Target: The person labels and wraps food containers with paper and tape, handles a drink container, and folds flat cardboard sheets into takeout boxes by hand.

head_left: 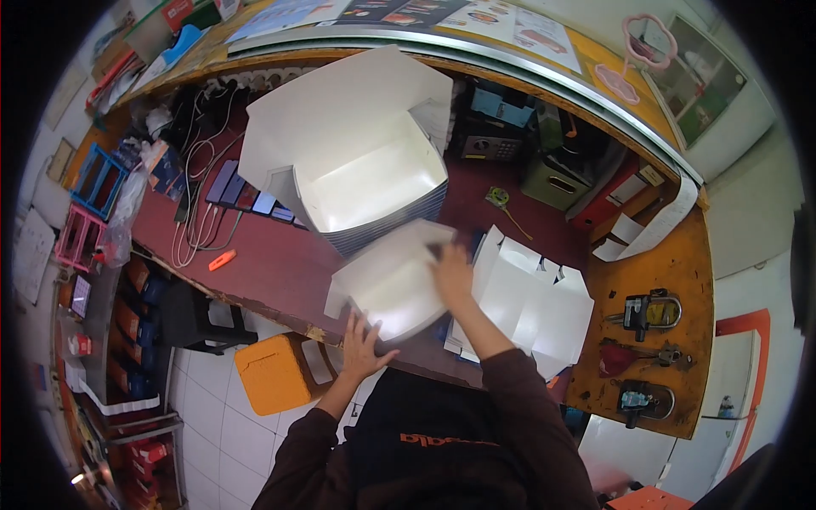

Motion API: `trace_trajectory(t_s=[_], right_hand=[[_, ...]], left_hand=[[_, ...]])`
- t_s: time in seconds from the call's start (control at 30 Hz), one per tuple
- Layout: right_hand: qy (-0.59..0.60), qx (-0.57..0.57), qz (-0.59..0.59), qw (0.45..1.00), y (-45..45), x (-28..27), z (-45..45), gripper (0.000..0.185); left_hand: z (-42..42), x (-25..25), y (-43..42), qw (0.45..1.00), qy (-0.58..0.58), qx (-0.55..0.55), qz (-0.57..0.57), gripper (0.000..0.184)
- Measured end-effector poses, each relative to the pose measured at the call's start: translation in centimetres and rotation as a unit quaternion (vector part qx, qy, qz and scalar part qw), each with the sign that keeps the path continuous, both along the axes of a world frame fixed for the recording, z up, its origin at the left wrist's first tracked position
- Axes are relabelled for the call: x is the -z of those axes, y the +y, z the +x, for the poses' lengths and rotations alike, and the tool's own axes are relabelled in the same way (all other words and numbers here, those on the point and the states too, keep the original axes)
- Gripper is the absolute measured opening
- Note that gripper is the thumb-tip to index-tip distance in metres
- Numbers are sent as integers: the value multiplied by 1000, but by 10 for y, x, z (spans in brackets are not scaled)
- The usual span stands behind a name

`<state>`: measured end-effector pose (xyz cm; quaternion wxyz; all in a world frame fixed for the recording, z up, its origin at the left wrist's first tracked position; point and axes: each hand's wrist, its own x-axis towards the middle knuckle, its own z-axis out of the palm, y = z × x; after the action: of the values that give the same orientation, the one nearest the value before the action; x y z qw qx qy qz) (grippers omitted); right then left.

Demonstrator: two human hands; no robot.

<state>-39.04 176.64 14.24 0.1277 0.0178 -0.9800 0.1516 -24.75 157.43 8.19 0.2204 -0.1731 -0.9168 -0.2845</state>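
A white paper food box (395,293), part folded with its lid flap raised, sits at the front of the dark red desk, slightly blurred. My left hand (364,347) grips its near left corner, thumb and fingers apart on the wall. At its right side corner my right hand (452,276) holds the board; those fingertips are partly hidden and blurred. Just behind stands a tall nested stack of folded white boxes (370,183) with open lids. Right of my right forearm lies a pile of flat white box blanks (535,302).
Phones (242,194) and tangled cables lie left of the stack, with an orange marker (222,260) nearer the edge. A tape measure (496,197), a safe (489,146) and a red binder (608,194) are at the back right. An orange stool (272,374) stands below the desk.
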Motion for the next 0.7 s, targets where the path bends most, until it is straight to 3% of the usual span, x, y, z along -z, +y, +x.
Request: trace_trajectory(t_s=[0.07,0.1,0.27,0.43,0.53,0.6,0.7], right_hand=[[-245,-97,-20,965,14,6,-17,36],[-213,-145,-6,966,21,22,-22,36],[-205,-148,-1,968,24,53,-30,38],[-241,-98,-34,965,32,14,-19,41],[-214,-44,-136,966,47,-6,8,43],[-52,-72,-275,957,74,3,35,41],[-135,1,-399,907,117,-1,93,37]], left_hand=[[-11,2,5,1000,-22,13,-18,63],[-17,15,2,1000,-9,8,-25,59],[-18,35,-2,1000,-8,-4,-23,42],[-17,34,7,1000,-1,-27,-11,39],[-14,39,7,999,-16,-29,-5,35],[-17,39,13,999,-28,-20,-4,32],[-11,1,35,996,-11,-66,-65,31]])
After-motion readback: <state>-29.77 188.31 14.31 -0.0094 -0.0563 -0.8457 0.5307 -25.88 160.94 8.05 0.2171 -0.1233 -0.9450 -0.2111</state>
